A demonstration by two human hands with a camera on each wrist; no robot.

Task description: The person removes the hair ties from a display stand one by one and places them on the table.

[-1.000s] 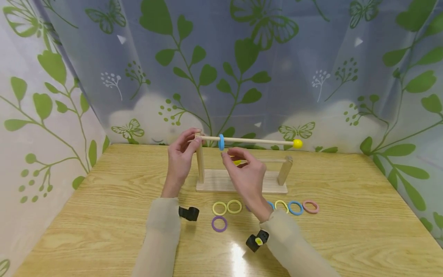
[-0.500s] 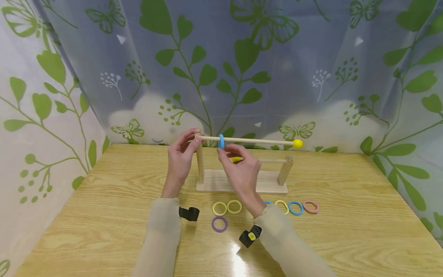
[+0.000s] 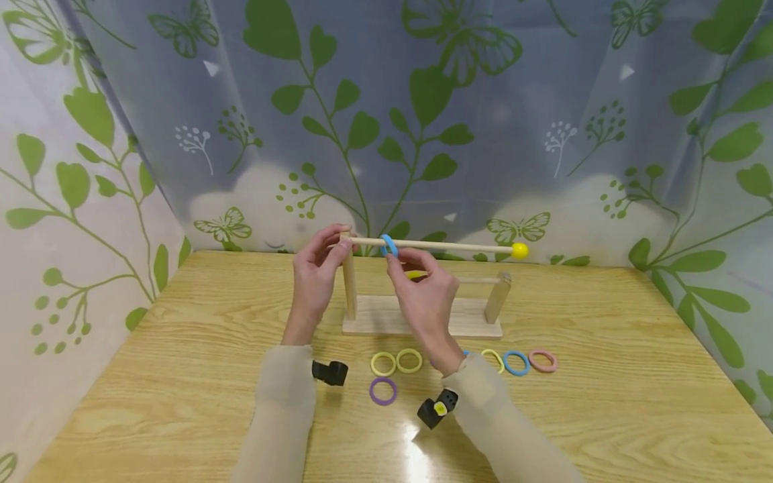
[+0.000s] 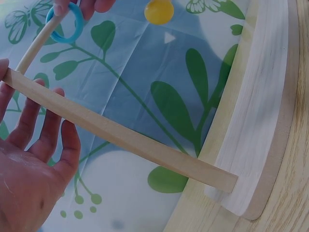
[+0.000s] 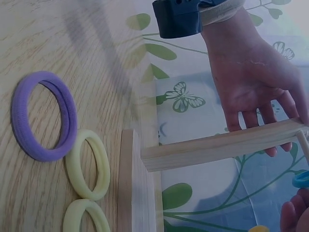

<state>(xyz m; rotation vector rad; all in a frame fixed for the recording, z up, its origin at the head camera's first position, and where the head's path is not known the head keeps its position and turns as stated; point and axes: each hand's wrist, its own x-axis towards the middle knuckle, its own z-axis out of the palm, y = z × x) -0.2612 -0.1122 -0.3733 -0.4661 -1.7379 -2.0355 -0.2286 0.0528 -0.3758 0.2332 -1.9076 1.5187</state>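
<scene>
In the head view a wooden stand (image 3: 477,323) carries a long upper rod (image 3: 453,247) with a yellow ball (image 3: 519,251) at its free right end. My left hand (image 3: 313,272) grips the top of the tall left post (image 3: 349,288), thumb in front. A blue hair tie (image 3: 393,248) hangs around the upper rod, left of its middle. My right hand (image 3: 430,298) pinches its lower right side between thumb and fingertips, pulling it askew. The left wrist view shows the blue hair tie (image 4: 79,30) looped round the rod, with right fingertips at its top.
A shorter rod on the right post (image 3: 498,298) sits lower, partly behind my right hand. In front lie yellow hair ties (image 3: 372,365), a purple one (image 3: 383,402), a blue one (image 3: 516,373) and a pink one (image 3: 543,370). Patterned curtain (image 3: 423,201) hangs behind the table (image 3: 181,349).
My right hand has risen from below the blue hair tie and taken hold of it. The hair tie now tilts and stretches slightly right. My left hand keeps its place.
</scene>
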